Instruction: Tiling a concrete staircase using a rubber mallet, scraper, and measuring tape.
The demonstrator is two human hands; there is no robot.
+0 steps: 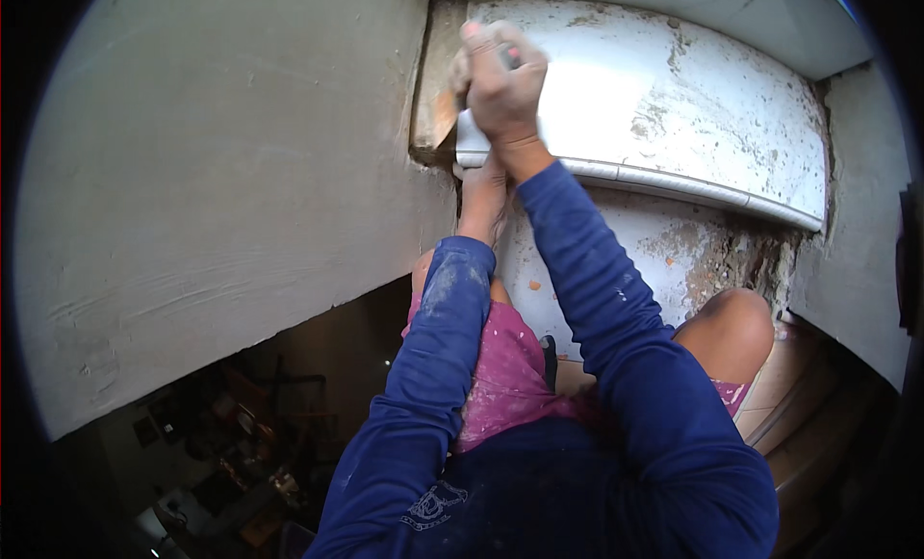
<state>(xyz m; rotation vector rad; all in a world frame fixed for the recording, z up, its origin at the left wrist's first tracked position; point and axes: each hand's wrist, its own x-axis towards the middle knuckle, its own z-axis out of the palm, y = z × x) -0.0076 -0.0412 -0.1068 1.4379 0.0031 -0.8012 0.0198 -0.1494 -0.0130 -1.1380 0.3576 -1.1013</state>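
My right hand [505,92] is raised over the left end of a white, dirt-spattered tiled step [664,87], closed around a small dark object with pink on it, mostly hidden by the fingers. My left hand [481,183] is lower, at the step's front edge beside the left wall; its fingers are largely hidden by the edge and right wrist, so I cannot tell what they hold. A rough tan corner strip [433,126] runs between wall and tile.
Grey plastered walls [192,155] flank the step. A lower white riser [549,251] has crumbled mortar at its right. My bent knee [731,333] is at the right, above floor tiles [770,376]. A dark, cluttered space [241,434] lies below the left wall's edge.
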